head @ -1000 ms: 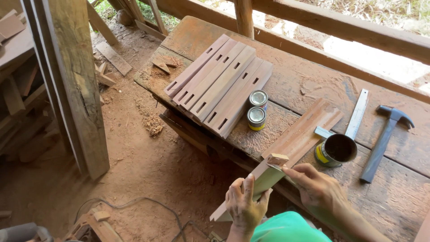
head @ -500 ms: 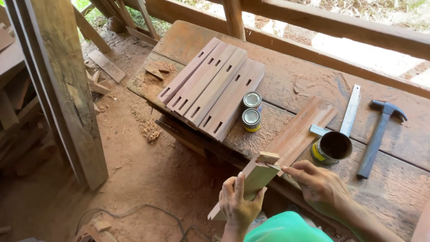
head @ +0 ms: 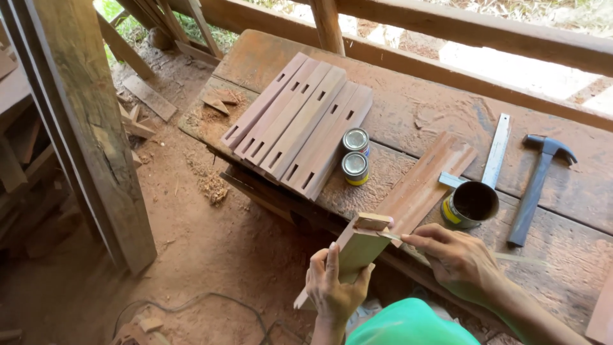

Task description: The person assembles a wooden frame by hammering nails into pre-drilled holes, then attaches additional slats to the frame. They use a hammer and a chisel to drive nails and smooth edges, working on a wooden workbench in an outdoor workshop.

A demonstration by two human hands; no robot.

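So here's where we're at. Our left hand (head: 335, 287) is wrapped around a wooden slat (head: 352, 252), holding it tilted up off the front edge of the bench (head: 575, 255), with its tenon end pointing to about 1 o'clock. Our right hand (head: 456, 259) is pinched on a thin stick (head: 391, 236) whose tip touches that tenon end; looks to us like glue going on, though we can't actually see any glue.

Up at 11 o'clock from the slat, five slotted boards (head: 300, 124) lie side by side, no sign of anything fitted into their slots yet. Another plain board (head: 424, 182) lies just past the slat at 1 o'clock. Open can (head: 470, 204) sits right beside it at 2 o'clock, two small closed tins (head: 355, 155) sit against the slotted boards.

Our guess: the cutting is done, assembly has barely started. Metal ruler (head: 497, 150) and hammer (head: 536, 185) lie untouched at 2 o'clock.
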